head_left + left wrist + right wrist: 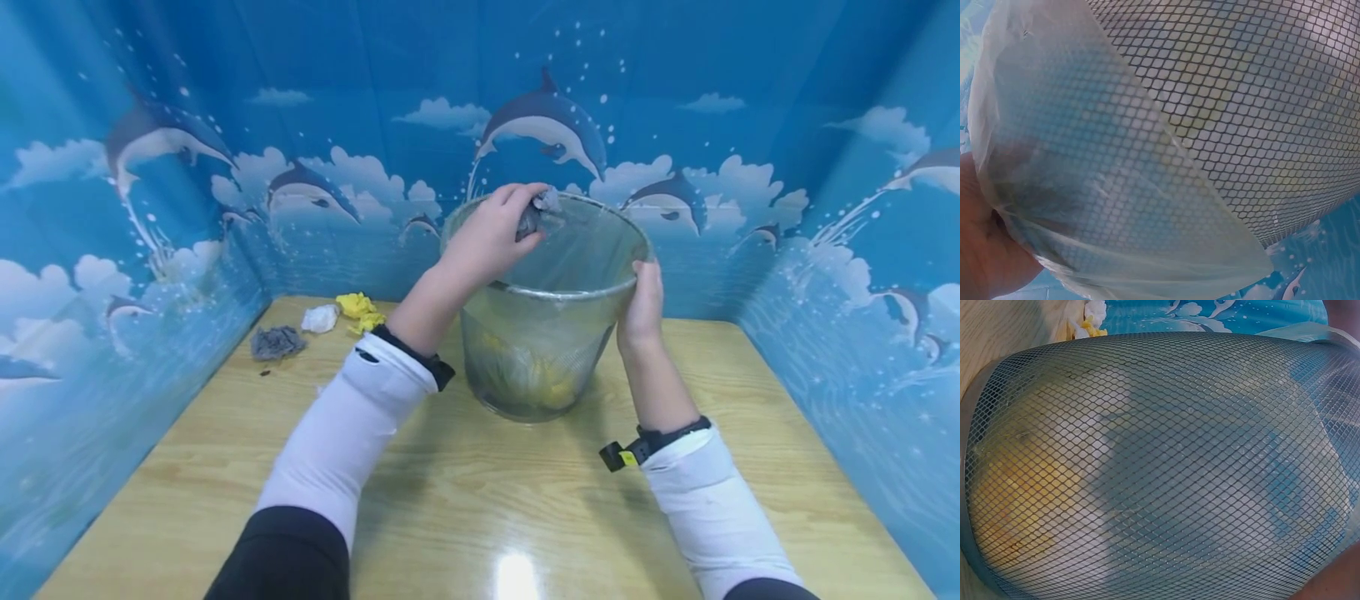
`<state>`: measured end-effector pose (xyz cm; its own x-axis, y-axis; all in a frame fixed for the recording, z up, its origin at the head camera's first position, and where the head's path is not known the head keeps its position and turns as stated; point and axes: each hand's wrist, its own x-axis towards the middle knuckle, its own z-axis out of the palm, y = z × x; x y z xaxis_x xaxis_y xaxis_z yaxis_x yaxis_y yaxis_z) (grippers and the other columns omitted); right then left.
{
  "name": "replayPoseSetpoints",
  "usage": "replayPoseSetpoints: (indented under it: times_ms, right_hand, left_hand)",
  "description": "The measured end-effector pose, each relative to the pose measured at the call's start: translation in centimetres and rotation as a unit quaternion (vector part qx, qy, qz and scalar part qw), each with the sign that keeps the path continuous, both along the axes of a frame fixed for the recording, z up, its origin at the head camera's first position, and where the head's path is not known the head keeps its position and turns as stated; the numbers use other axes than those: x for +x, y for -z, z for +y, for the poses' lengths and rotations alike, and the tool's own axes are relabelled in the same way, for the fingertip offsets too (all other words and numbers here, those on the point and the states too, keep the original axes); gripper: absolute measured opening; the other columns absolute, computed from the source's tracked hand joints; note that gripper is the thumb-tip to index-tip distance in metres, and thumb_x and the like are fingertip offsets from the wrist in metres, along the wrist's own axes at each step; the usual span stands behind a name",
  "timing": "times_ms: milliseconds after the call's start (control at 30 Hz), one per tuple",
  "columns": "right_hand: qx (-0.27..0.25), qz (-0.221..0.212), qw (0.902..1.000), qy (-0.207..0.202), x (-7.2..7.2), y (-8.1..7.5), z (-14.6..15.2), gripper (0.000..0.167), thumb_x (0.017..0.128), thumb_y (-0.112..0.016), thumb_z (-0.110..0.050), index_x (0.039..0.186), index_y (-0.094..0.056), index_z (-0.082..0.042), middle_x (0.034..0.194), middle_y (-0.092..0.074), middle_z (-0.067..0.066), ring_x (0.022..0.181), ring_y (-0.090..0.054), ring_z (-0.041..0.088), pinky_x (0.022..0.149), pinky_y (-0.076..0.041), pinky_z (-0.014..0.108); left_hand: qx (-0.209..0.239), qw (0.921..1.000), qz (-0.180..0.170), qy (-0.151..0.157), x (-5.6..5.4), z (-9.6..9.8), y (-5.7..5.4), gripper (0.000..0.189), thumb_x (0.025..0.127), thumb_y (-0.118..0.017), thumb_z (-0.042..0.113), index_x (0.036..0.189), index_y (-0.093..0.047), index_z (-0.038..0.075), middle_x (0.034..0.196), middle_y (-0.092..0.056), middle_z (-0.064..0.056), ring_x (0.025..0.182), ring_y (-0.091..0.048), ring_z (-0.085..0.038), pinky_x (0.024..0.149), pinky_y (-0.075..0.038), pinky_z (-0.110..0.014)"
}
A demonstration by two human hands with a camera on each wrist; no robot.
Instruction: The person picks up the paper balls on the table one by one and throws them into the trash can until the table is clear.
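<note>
A: Biggest first?

B: Blue dolphin backdrop (337, 67) across the top and both sides of the frame. Below, a wood-grain desk (465, 500).

A: And above the desk?

B: Just right of centre, a mesh bin (491, 371), mouth up. Inside it and folded over the rim, a translucent liner (1085, 187). Low down, through the mesh, yellow contents (1022, 494) and something paler, too blurred to count.

A: State of each grip?

B: Left grip (491, 237): over the bin's mouth, fingers and thumb pinched round a held grey wad (529, 220). Right grip (642, 308): curled at the bin's upper right side, thumb at the rim, apparently steadying it.

A: Anything smaller?

B: Left of centre, near the desk's far edge: a loose grey wad (277, 342), yellow wads (355, 305), and between them a white wad (320, 318). Tiniest, just below the loose grey wad, a brown speck (264, 372).

A: Step in hand, at a guess?

B: Probably binning crumpled scraps, one at the mouth and not yet released.

A: And the next move, calling for what?

B: Most likely a clean release: clear of the rim, fingers spread, with a firm right hold against tipping.
</note>
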<state>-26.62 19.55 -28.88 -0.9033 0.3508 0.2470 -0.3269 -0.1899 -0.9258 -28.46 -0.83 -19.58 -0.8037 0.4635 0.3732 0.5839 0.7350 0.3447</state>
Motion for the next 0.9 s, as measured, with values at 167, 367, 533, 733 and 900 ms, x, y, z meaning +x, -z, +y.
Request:
replayPoseSetpoints:
  times_ms: [167, 367, 533, 733, 900]
  right_hand:
    - [-0.001, 0.000, 1.0000, 0.002, -0.06, 0.02, 0.04, 0.056, 0.094, -0.029, -0.022, 0.147, -0.032, -0.007, 0.145, -0.036, 0.010, 0.130, -0.035, 0.022, 0.110, -0.029, 0.033]
    - [0.002, -0.007, 1.0000, -0.004, -0.01, -0.01, 0.13, 0.056, 0.095, -0.028, -0.023, 0.149, -0.029, -0.010, 0.148, -0.033, 0.009, 0.133, -0.032, 0.022, 0.110, -0.029, 0.030]
    - [0.008, -0.007, 0.9999, -0.008, 0.03, 0.02, 0.09, 0.056, 0.095, -0.028, -0.024, 0.149, -0.030, -0.010, 0.148, -0.033, 0.009, 0.132, -0.032, 0.022, 0.110, -0.029, 0.030]
    - [0.012, 0.000, 0.9999, -0.009, 0.04, 0.08, 0.06, 0.055, 0.095, -0.028, -0.024, 0.148, -0.031, -0.009, 0.142, -0.036, 0.009, 0.128, -0.035, 0.021, 0.110, -0.029, 0.034]
    - [0.011, 0.011, 0.9999, -0.007, 0.09, 0.09, 0.08, 0.052, 0.095, -0.028, -0.023, 0.144, -0.034, -0.007, 0.130, -0.040, 0.005, 0.120, -0.038, 0.019, 0.109, -0.029, 0.036]
  left_hand:
    - [-0.011, 0.9999, -0.005, 0.010, 0.19, 0.23, 0.15, 0.065, 0.096, -0.059, 0.030, 0.153, -0.028, 0.021, 0.153, -0.035, -0.008, 0.137, -0.042, -0.023, 0.106, -0.043, -0.037]
    - [-0.017, 0.9995, -0.025, 0.014, 0.11, 0.60, 0.04, 0.069, 0.096, -0.058, 0.031, 0.155, -0.022, 0.023, 0.155, -0.032, -0.007, 0.136, -0.042, -0.022, 0.107, -0.042, -0.036]
    - [-0.023, 0.9992, -0.028, 0.014, 0.17, 0.66, 0.05, 0.069, 0.096, -0.058, 0.033, 0.155, -0.022, 0.024, 0.156, -0.032, -0.005, 0.138, -0.040, -0.021, 0.109, -0.041, -0.036]
    - [-0.046, 0.9988, -0.008, 0.013, 0.12, 0.52, 0.11, 0.070, 0.097, -0.056, 0.038, 0.155, -0.019, 0.025, 0.159, -0.027, -0.005, 0.145, -0.030, -0.022, 0.115, -0.031, -0.039]
    - [-0.088, 0.9954, 0.036, 0.002, 0.03, 0.37, 0.22, 0.072, 0.097, -0.052, 0.047, 0.156, -0.017, 0.027, 0.162, -0.017, -0.006, 0.149, -0.016, -0.028, 0.121, -0.017, -0.045]
